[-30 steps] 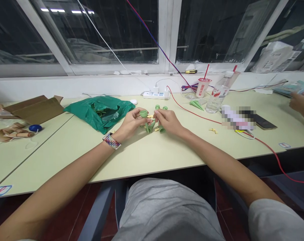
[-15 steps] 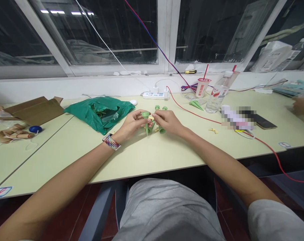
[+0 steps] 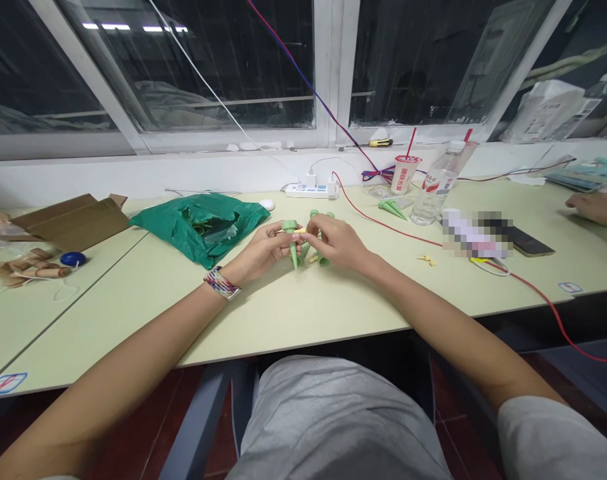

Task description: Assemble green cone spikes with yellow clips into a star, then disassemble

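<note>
A green cone-shaped plastic spike [image 3: 294, 255] points tip down in my left hand [image 3: 263, 251], its fingers closed around the upper part. My right hand [image 3: 335, 241] pinches a small yellow plastic piece [image 3: 300, 231] against the side of the spike, just under its wide head. Whether the yellow piece sits in the spike cannot be made out. Behind and under my right hand lie more green spikes [image 3: 324, 261], partly hidden by the fingers. A loose yellow piece [image 3: 313, 259] rests on the table beside them.
A torn green plastic bag [image 3: 168, 223] lies at left, near a cardboard box [image 3: 73, 223] and wooden toys. Another green spike [image 3: 392, 210], a water bottle [image 3: 430, 193], a cup [image 3: 404, 177], yellow pieces [image 3: 427, 260] and a red cable stand right. Another person's hand [image 3: 598, 207] rests far right.
The spike in my left hand has tilted slightly, and the yellow piece lies more level against it. My right fingers have curled a little. At far right, the other person's hand has reached further in.
</note>
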Motion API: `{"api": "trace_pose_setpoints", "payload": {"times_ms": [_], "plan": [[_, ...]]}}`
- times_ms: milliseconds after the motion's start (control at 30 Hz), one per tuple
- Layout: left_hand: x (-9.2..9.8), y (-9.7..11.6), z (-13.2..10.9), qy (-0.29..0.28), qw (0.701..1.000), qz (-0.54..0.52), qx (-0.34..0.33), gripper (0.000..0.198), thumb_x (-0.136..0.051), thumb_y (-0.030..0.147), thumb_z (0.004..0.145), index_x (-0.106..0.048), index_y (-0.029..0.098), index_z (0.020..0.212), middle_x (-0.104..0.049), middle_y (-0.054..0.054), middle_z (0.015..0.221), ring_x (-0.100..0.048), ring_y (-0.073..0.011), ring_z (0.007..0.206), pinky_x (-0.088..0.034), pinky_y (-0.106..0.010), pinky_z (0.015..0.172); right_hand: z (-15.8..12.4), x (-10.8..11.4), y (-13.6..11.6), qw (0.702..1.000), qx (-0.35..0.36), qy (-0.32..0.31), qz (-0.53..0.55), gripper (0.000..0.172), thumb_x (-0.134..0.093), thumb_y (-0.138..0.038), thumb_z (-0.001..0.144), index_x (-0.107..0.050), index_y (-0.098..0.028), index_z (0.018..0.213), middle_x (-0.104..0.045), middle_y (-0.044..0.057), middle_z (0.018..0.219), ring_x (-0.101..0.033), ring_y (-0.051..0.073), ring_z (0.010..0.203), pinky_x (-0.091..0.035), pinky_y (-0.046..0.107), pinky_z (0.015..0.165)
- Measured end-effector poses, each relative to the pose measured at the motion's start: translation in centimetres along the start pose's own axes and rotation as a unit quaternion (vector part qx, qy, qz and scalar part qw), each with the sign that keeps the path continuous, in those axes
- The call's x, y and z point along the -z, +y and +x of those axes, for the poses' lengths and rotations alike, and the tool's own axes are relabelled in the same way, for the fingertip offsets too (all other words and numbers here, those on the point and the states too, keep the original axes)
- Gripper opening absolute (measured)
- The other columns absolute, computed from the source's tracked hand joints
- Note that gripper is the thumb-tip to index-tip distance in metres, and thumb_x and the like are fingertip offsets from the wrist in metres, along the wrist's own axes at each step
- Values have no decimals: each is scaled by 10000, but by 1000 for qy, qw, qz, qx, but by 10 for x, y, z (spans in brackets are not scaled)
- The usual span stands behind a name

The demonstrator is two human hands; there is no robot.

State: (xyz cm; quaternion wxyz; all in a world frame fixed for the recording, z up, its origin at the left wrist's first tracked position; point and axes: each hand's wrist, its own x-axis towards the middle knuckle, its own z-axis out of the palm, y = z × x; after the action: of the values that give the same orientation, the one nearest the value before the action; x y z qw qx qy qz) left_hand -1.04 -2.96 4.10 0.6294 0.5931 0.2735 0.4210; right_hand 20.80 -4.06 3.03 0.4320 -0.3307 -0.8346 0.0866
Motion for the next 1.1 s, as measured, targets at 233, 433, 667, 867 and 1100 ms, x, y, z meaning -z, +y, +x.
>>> {"api": "trace_pose_setpoints", "payload": {"times_ms": [233, 433, 667, 867, 1100], "plan": [[-4, 4, -2, 62, 985, 126, -102, 415, -995, 346, 684, -774, 184, 997, -762, -47, 894, -735, -198, 810, -608, -324, 775, 2, -7, -3, 996, -42, -40, 65, 440, -344, -423, 1141, -422, -237, 749, -512, -13, 669, -503, 162, 656, -368, 291, 663], [3, 4, -2, -6, 999, 42, -17, 281, -914, 389, 805, -782, 169, 920, -741, -62, 839, -680, -163, 687, -587, -306, 672, -1, -2, -6, 987, 73, 31, -137, 328, -386, -441, 1125, -559, -211, 967, -651, 92, 963, -528, 190, 740, -306, 313, 613], [2, 3, -2, 16, 990, 115, -80, 379, -952, 373, 768, -793, 190, 1060, -782, -69, 928, -746, -207, 808, -626, -330, 764, 2, -11, -10, 1000, 11, 1, 21, 331, -334, -385, 1122, -460, -238, 854, -594, 14, 779, -535, 170, 684, -360, 294, 628], [1, 8, -3, 34, 989, 124, -68, 409, -931, 416, 784, -803, 175, 1088, -791, -75, 944, -750, -208, 794, -638, -331, 766, 2, -7, -14, 1000, -2, 5, 10, 301, -376, -416, 1102, -459, -237, 875, -638, 35, 819, -552, 178, 695, -345, 302, 634], [2, 5, -4, 34, 983, 155, -95, 443, -939, 396, 785, -789, 188, 1146, -783, -66, 939, -750, -203, 818, -628, -309, 768, 2, -5, -10, 994, -15, -15, 107, 303, -428, -419, 1088, -470, -240, 846, -601, -2, 756, -537, 165, 679, -380, 290, 643]]}}
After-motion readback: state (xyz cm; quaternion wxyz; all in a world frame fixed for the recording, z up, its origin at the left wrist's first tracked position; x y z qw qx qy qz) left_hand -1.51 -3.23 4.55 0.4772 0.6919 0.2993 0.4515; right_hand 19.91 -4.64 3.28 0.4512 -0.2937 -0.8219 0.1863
